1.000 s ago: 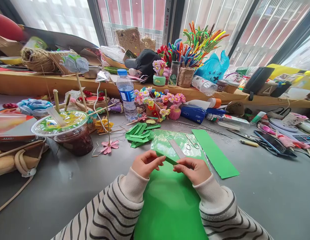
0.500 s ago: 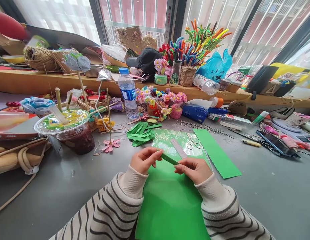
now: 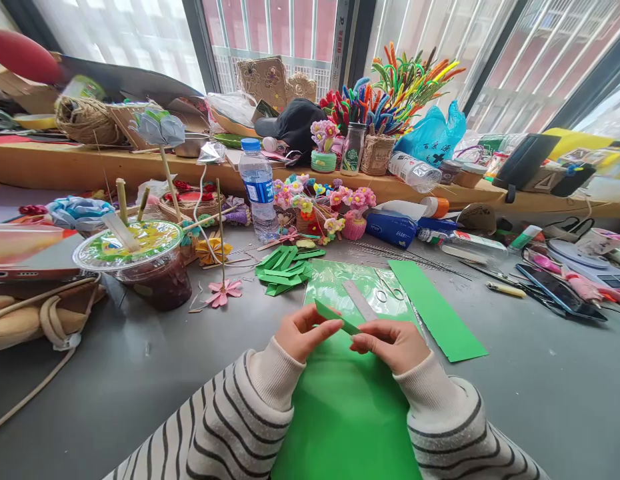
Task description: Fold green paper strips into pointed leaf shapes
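Observation:
A small folded green paper strip (image 3: 346, 326) is held between my two hands, above a large green sheet (image 3: 347, 413). My left hand (image 3: 304, 332) pinches its left end, where a flap stands up behind the thumb. At the right end, my right hand (image 3: 394, 341) grips it between thumb and fingers. Beyond the hands, a ruler (image 3: 359, 299) and scissors (image 3: 389, 288) lie on a clear plastic sleeve (image 3: 326, 279). A pile of green strips (image 3: 284, 270) rests behind my left hand. To the right lies a long green paper piece (image 3: 437, 310).
On the left of the grey table (image 3: 190, 347) stand a lidded drink cup (image 3: 160, 283) and a pink paper flower (image 3: 223, 293). A water bottle (image 3: 259, 193) is at the back. A phone (image 3: 560, 290) lies right, near a cluttered shelf (image 3: 215, 180).
The strip's left end has opened into a raised flap. My left thumb has moved right along the strip, nearer my right hand. The whole view has shifted slightly.

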`<state>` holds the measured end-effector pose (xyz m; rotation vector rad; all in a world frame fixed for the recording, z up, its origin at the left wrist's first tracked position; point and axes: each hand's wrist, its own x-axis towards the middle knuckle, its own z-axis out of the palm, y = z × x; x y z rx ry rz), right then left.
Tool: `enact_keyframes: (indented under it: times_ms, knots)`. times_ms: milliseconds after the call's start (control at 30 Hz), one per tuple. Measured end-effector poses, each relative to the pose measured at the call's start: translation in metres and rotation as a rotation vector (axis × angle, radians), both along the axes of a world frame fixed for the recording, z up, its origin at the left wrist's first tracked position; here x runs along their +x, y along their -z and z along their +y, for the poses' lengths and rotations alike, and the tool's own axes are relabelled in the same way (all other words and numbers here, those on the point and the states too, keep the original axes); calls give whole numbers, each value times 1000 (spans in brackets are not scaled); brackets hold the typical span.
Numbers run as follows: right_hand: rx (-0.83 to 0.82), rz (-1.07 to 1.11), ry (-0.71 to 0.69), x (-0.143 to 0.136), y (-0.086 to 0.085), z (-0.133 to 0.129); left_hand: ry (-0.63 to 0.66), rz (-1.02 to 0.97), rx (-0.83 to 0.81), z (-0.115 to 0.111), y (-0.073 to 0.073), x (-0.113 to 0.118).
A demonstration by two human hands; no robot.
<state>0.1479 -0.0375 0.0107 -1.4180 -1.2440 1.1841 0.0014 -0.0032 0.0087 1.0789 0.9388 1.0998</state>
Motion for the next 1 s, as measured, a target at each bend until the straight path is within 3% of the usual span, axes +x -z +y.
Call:
enact_keyframes:
  times_ms: [133, 267, 367, 700, 1000]
  knots:
    - [-36, 28, -27, 1, -2, 1, -9, 56, -100, -3, 0, 2]
    - [8, 128, 88, 10, 0, 4, -156, -50, -222, 3, -3, -4]
    - [47, 187, 169, 16, 1, 6, -185, -109, -251, 6, -4, -6]
    - [86, 98, 22, 2, 1, 4, -62, -28, -186, 1, -4, -3]
    - [-95, 330, -74, 7, 6, 6, 132, -132, -113, 3, -3, -7]
